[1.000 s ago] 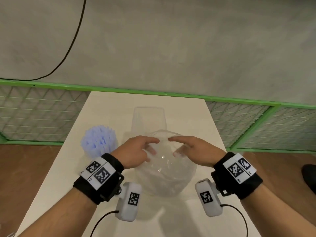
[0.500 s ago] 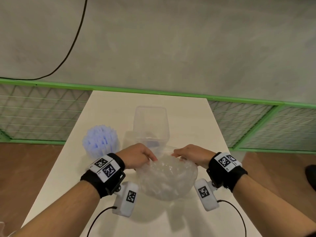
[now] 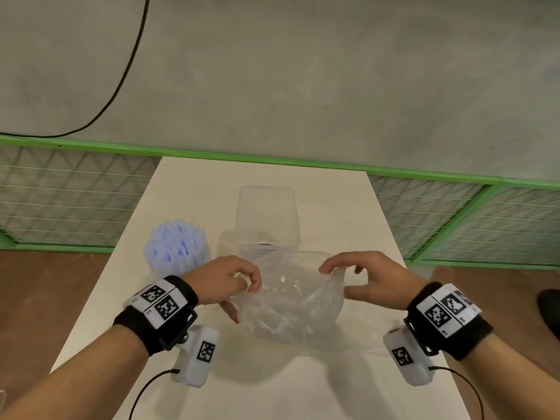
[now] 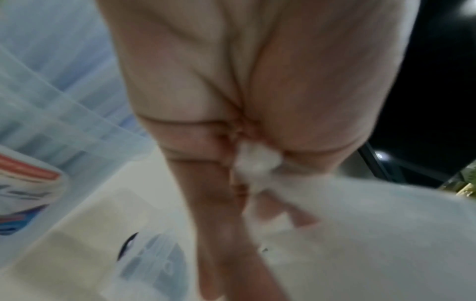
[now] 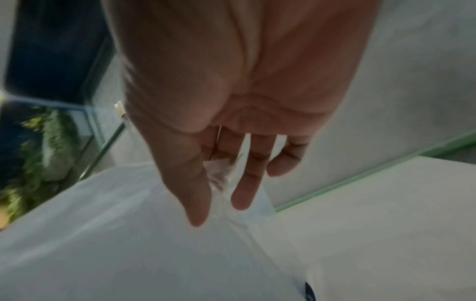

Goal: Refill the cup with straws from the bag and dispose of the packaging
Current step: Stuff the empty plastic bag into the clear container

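A crumpled clear plastic bag [image 3: 291, 304] lies on the white table [image 3: 339, 207] between my hands. My left hand [image 3: 230, 283] grips its left edge with curled fingers; in the left wrist view a wad of bag film [image 4: 257, 163] is bunched in the fist. My right hand [image 3: 360, 274] pinches the bag's right edge; the right wrist view shows the film [image 5: 219, 175] caught between thumb and fingers. A cup packed with pale blue straws [image 3: 177, 247] stands left of the bag. A clear empty bin [image 3: 266, 219] stands just behind the bag.
A green-framed wire fence [image 3: 454, 213] runs behind and beside the table, with a grey wall above. A black cable [image 3: 127, 71] hangs on the wall. Wooden floor [image 3: 45, 298] lies left and right. A dark shoe [image 3: 550, 310] shows at the right edge.
My hands moved from pressing on top of the bag to gripping its two sides and have spread apart, pulling the bag wider. The straw cup and bin have not moved.
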The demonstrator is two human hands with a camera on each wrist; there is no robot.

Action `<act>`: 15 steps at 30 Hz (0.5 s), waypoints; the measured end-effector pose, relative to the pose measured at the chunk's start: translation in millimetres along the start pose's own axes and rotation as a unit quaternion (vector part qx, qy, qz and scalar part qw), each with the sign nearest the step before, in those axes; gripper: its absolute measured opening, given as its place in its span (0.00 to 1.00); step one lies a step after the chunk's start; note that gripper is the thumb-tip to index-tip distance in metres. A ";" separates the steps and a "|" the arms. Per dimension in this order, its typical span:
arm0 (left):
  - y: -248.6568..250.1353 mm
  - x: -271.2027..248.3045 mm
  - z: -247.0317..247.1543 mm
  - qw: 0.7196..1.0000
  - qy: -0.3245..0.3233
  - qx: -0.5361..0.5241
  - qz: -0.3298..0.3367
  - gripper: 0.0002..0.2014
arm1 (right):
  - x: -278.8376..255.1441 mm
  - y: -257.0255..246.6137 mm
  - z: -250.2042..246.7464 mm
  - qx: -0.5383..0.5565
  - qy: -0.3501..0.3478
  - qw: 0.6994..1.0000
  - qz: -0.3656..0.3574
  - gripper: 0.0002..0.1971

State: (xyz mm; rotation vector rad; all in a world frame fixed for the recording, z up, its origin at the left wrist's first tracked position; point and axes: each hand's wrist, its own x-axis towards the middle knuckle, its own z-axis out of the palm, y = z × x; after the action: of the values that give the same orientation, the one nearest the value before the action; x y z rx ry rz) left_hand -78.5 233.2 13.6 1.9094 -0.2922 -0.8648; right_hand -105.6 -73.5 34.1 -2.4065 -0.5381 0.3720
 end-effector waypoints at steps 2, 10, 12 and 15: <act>-5.5 -4.3 -0.9 0.996 0.000 -0.090 -0.004 0.12 | 2.5 7.1 1.6 0.041 0.042 0.998 0.000 0.17; -38.0 -19.9 10.6 0.986 0.015 0.103 0.129 0.25 | 10.5 27.0 17.3 0.091 0.080 0.992 0.036 0.17; -39.9 -18.2 11.4 0.984 0.046 0.091 0.147 0.23 | 10.3 27.9 22.5 0.119 0.097 0.987 0.040 0.16; -41.9 -14.5 4.4 0.976 0.078 0.095 0.180 0.13 | 8.7 24.0 23.7 0.160 0.100 0.982 0.015 0.18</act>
State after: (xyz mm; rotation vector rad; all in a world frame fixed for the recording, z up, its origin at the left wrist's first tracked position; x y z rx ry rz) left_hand -98.6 258.5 -17.1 2.0036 -0.6222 -0.4541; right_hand -100.3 -74.2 -0.4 -2.1120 -0.3247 0.2073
